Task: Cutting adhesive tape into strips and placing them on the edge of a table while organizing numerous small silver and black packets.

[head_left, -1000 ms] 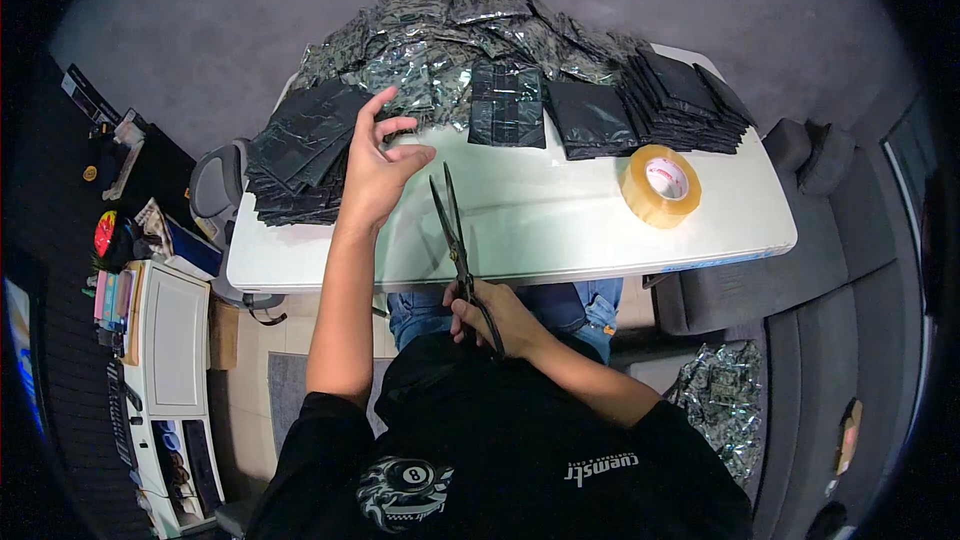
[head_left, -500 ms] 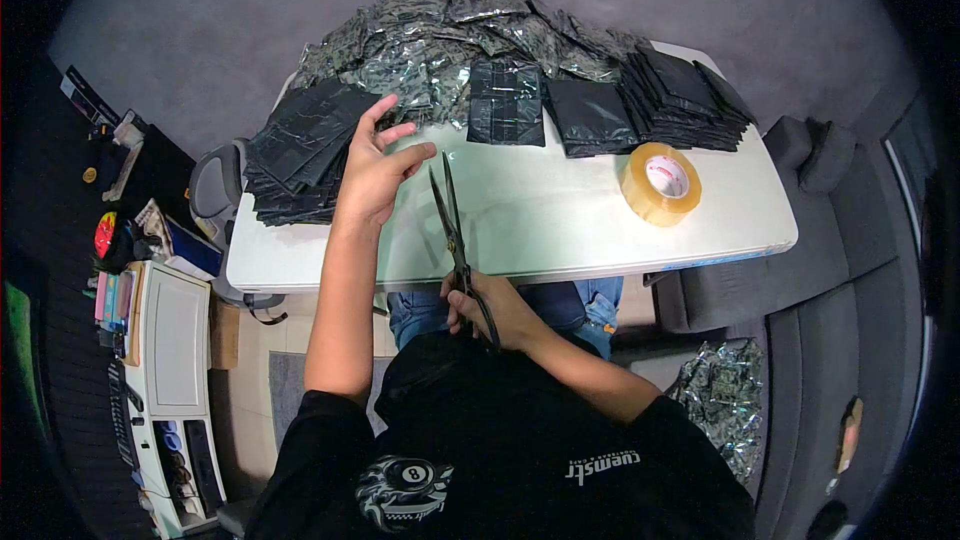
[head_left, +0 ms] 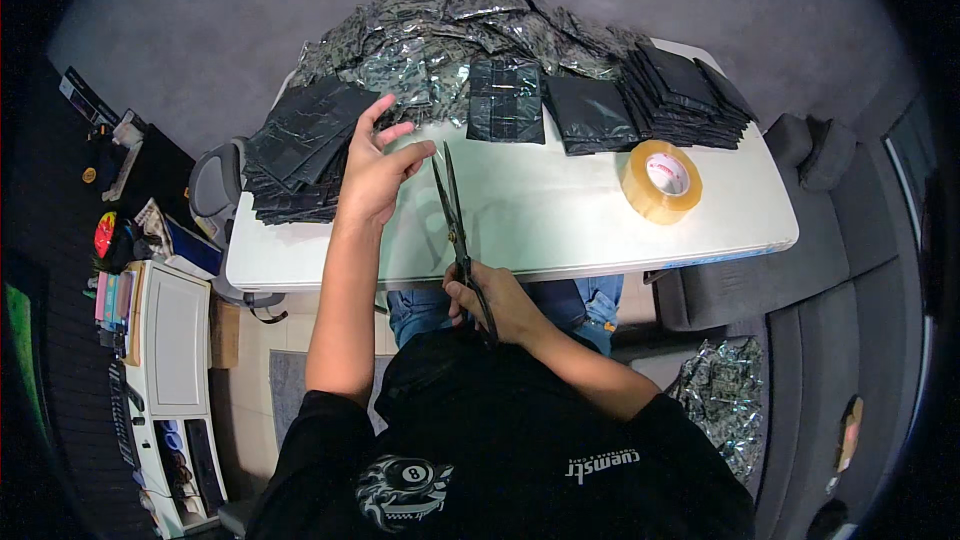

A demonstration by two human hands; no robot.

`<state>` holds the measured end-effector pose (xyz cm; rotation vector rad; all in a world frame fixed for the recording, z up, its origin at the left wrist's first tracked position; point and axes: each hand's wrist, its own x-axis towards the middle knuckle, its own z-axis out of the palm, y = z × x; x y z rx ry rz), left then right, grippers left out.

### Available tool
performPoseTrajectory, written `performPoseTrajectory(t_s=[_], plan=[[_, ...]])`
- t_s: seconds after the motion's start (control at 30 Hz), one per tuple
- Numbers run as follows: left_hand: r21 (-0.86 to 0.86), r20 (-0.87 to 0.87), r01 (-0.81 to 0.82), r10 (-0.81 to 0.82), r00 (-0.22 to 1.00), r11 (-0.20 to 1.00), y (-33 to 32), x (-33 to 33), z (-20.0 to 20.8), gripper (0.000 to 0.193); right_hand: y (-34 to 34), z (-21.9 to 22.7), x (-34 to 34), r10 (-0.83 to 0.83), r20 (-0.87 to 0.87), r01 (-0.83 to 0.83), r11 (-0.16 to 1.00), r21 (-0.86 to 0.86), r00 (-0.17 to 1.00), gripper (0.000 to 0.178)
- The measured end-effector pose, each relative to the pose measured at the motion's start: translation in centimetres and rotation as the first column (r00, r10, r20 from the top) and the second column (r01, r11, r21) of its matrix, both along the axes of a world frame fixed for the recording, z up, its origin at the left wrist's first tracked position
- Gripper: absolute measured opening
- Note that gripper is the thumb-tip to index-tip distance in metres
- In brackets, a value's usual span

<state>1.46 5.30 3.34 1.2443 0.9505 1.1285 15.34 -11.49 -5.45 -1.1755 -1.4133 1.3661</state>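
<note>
My right hand [head_left: 497,302] is wrapped round the dark handles of a pair of long scissors [head_left: 456,227], in front of my body at the table's near edge. The blades point away from me over the white tabletop, only slightly apart. My left hand [head_left: 375,177] is raised to the left of the blades, fingers spread. One of its fingertips comes close to the scissor tips; I see nothing held in it. Beyond the blades lies a flat black packet [head_left: 506,105] with strips of shiny clear tape across it.
A stack of black packets [head_left: 300,145] stands at the table's left, more black packets [head_left: 680,90] at the right. Camouflage-patterned plastic packages [head_left: 430,30] are heaped along the far edge. A roll of clear tape [head_left: 640,190] rests on the white table [head_left: 560,220]. A grey sofa [head_left: 790,260] is to the right.
The scissor blades have drawn closer together, and the scissors have shifted slightly upward in view with my right hand. My left hand holds nearly the same pose.
</note>
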Motion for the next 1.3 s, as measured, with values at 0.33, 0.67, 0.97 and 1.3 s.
performPoseTrajectory(t_s=[0.33, 0.67, 0.97, 1.3], plan=[[0.008, 0.009, -0.002, 0.002, 1.000, 1.000, 0.27, -0.09, -0.54, 0.089, 0.04, -0.25, -0.18, -0.046, -0.039, 0.045, 0.999, -0.024, 0.998, 0.033], [0.006, 0.003, -0.008, 0.008, 1.000, 1.000, 0.08, -0.11, -0.48, 0.088, 0.07, -0.17, -0.21, -0.048, -0.052, 0.048, 0.999, 0.008, 0.997, 0.033], [0.002, -0.001, -0.023, 0.023, 1.000, 1.000, 0.09, -0.07, -0.66, 0.087, 0.12, -0.32, -0.10, -0.042, -0.047, 0.041, 0.999, -0.020, 0.998, 0.036], [-0.006, -0.001, -0.047, 0.047, 0.999, 0.999, -0.04, 0.01, -0.70, 0.088, 0.18, -0.07, -0.09, -0.051, -0.041, 0.050, 0.999, -0.013, 0.998, 0.041]])
